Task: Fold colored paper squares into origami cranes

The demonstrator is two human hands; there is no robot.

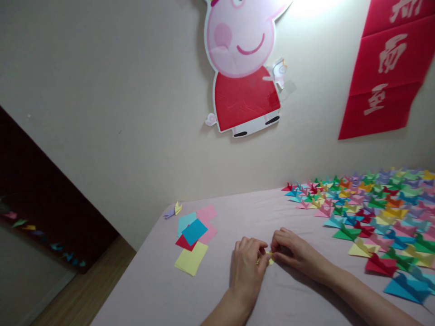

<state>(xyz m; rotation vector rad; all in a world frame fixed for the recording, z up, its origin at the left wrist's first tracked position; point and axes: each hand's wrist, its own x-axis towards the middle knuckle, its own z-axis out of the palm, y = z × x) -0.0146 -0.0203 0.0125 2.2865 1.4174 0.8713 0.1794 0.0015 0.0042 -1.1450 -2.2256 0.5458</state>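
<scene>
My left hand (247, 266) and my right hand (292, 251) meet on the pink cloth-covered table (156, 294). Both are closed in a pinch on a small yellow folded paper (268, 258) that lies between the fingertips and shows only as a sliver. A loose stack of flat coloured paper squares (193, 237) in yellow, blue, red and pink lies to the left of my hands.
Several folded paper cranes (377, 217) in many colours cover the table's right side. Two small folded pieces (174, 210) sit at the far left corner. A cartoon pig cutout (243, 68) and a red banner (387, 68) hang on the wall. More cranes line a dark ledge (41, 235) at left.
</scene>
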